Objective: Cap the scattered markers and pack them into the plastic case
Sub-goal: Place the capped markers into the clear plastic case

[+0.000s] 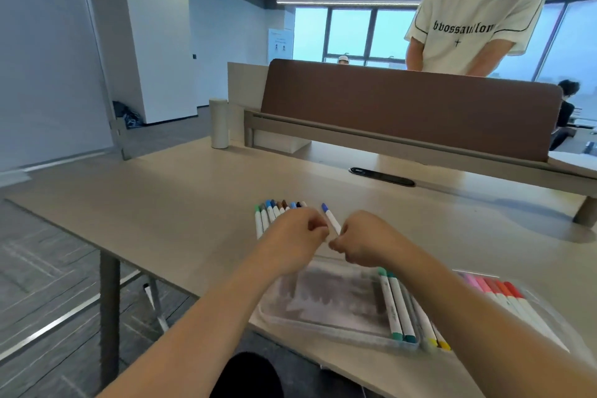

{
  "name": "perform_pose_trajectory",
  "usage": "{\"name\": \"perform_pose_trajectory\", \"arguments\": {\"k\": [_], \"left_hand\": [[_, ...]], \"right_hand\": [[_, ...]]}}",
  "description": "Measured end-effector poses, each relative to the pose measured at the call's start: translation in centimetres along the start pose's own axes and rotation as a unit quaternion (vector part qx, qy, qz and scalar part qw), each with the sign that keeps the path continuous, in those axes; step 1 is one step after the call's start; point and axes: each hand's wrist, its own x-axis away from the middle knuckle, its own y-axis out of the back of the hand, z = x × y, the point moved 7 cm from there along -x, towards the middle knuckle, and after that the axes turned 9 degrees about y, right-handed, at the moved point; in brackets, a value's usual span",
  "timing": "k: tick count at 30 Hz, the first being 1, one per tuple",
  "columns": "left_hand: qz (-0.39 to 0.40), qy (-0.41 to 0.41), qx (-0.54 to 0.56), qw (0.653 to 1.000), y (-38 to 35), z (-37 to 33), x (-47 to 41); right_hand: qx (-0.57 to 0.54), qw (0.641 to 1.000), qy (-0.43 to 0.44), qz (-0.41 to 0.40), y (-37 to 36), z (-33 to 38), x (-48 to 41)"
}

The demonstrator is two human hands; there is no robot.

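Note:
Both my hands meet over the desk on one white marker with a blue cap, which points up and away. My right hand pinches its lower end. My left hand closes its fingers beside the barrel; whether it holds a cap is hidden. Behind my left hand lies a row of several white markers with green, blue and brown caps. Near the front edge sits the clear plastic case, with two green markers and yellow ones inside. Pink, red and orange markers lie right of my forearm.
A brown divider panel stands across the back of the beige desk. A white cylinder bottle stands at the back left. A black cable slot is set in the desk. A person in a white T-shirt stands behind the divider.

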Motion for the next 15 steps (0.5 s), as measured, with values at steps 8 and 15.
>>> {"name": "perform_pose_trajectory", "arguments": {"k": [8,15], "left_hand": [[-0.124,0.109,0.060,0.984,7.4,8.0,-3.0],[-0.129,0.113,0.090,0.981,9.4,10.8,-4.5]], "right_hand": [[0.002,0.998,0.069,-0.001,-3.3,8.7,-7.1],[0.084,0.995,0.057,0.020,-5.3,11.8,-11.0]]}}
